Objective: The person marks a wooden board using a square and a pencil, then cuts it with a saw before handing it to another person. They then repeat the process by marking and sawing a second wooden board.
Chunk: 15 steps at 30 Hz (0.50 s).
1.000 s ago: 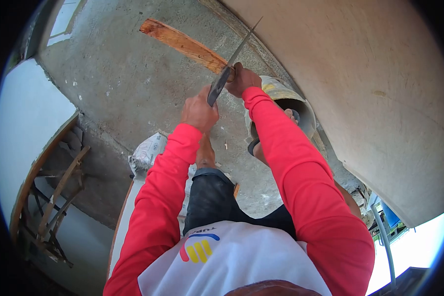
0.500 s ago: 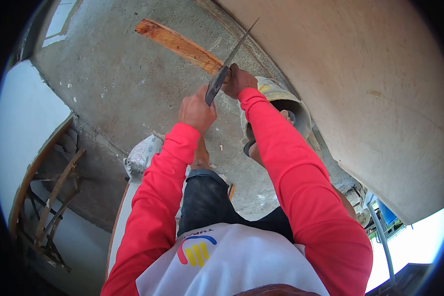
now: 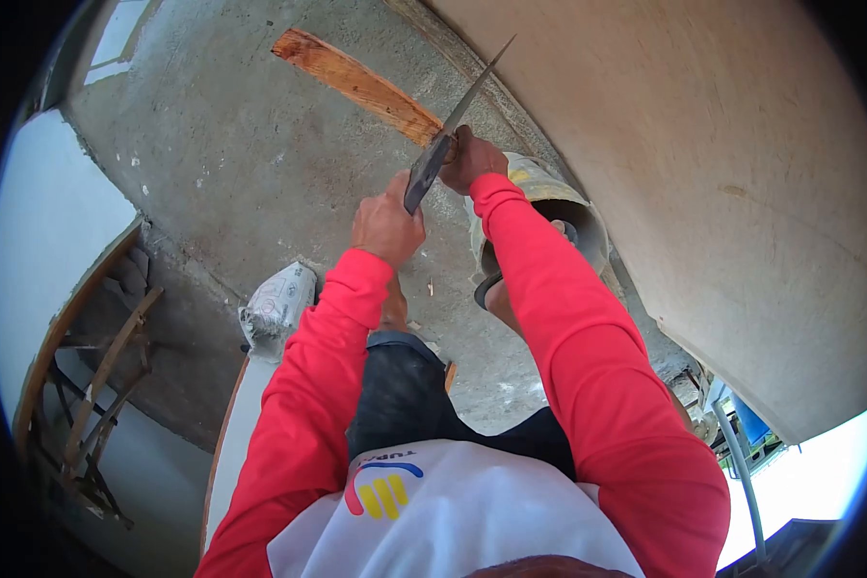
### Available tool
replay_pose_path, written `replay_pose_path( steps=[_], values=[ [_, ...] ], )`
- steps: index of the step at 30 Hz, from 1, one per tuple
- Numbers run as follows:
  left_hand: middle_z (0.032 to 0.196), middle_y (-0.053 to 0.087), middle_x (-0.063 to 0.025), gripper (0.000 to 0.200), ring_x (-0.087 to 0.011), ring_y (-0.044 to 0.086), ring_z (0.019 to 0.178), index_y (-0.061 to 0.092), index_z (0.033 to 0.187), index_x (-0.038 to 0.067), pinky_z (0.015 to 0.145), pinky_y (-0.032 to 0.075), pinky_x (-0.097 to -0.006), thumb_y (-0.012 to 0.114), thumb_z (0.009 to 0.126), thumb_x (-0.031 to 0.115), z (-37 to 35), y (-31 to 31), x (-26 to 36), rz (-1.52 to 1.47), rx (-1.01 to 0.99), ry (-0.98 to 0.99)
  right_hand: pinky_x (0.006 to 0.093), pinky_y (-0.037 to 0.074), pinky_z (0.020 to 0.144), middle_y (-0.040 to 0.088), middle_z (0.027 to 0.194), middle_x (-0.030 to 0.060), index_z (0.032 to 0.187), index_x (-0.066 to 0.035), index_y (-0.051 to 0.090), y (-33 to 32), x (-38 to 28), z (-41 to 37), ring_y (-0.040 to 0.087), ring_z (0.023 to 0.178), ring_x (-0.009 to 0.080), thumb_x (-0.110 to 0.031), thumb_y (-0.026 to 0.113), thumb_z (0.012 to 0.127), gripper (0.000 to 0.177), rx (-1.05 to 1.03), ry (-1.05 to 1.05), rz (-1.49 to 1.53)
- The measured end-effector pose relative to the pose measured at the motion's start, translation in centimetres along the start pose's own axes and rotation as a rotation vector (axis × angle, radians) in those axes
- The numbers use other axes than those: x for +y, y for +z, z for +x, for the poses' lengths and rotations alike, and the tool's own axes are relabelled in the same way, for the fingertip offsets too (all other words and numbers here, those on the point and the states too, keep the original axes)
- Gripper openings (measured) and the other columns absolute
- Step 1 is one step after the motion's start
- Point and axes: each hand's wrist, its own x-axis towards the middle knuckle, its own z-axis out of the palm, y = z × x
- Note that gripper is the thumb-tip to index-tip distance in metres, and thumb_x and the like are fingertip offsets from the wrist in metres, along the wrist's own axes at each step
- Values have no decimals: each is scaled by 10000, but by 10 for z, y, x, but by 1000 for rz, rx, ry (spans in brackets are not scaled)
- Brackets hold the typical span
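My left hand point(image 3: 387, 222) is closed at the broad end of a long dark metal blade point(image 3: 432, 166), which tapers to a point at the upper right. Any handle is hidden by my fingers. Just right of the blade, my right hand point(image 3: 472, 159) is closed around the near end of a reddish-brown wooden plank point(image 3: 356, 84). The plank stretches to the upper left above the floor. Where it meets my right hand, the blade crosses in front, so the grip is partly covered.
A stained bucket point(image 3: 591, 226) stands beneath my right forearm, close to my foot. A large pale board point(image 3: 722, 183) fills the right side. At left are a printed bag point(image 3: 281, 301), a white panel point(image 3: 58, 217) and a wooden frame point(image 3: 96, 385). The concrete floor point(image 3: 231, 183) has pale splatters.
Both hands, the blade and the plank have shifted slightly to the right together. The grips look the same.
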Motion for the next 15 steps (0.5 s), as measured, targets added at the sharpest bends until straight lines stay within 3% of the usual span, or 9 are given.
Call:
replay_pose_path(
  steps=[3,5,7,10,13,15],
  values=[
    [813,649,-282,464,-462,643,759,549,1252,47,657,522,-516,648,799,80,-99,-52,-10,30,-16,13,454,537,826,701,961,207,1145,-64,531,-8,2,13,683,947,380,-261,715,730,495,42,-33,6],
    [950,669,-281,510,-426,675,811,541,1300,6,726,552,-446,639,800,13,-184,-108,1,27,-94,-104,455,538,827,700,957,208,1136,-64,534,-6,-1,6,683,948,379,-254,712,729,483,28,-18,29],
    [886,669,-278,500,-435,669,771,543,1281,19,657,549,-461,633,789,11,-219,-129,0,47,-17,-27,458,538,823,700,949,206,1131,-65,538,-10,-1,2,683,942,384,-259,713,728,480,33,-26,14],
    [868,667,-273,481,-437,662,771,557,1275,52,648,547,-471,630,799,32,-143,-81,-20,34,-5,28,463,539,818,699,939,203,1122,-66,543,-8,-2,3,683,931,390,-268,714,726,477,53,-33,25],
    [837,658,-256,432,-482,625,811,565,1234,97,719,510,-542,640,812,154,15,2,-11,-11,-31,25,468,538,809,700,935,202,1115,-64,543,0,1,11,684,920,395,-275,715,724,476,56,-33,3],
    [839,657,-259,426,-482,625,809,566,1228,93,723,510,-543,644,814,154,6,-5,-3,11,-23,23,471,536,802,700,940,202,1113,-63,542,-2,3,7,684,918,394,-276,715,725,476,51,-25,-17]
  ],
)
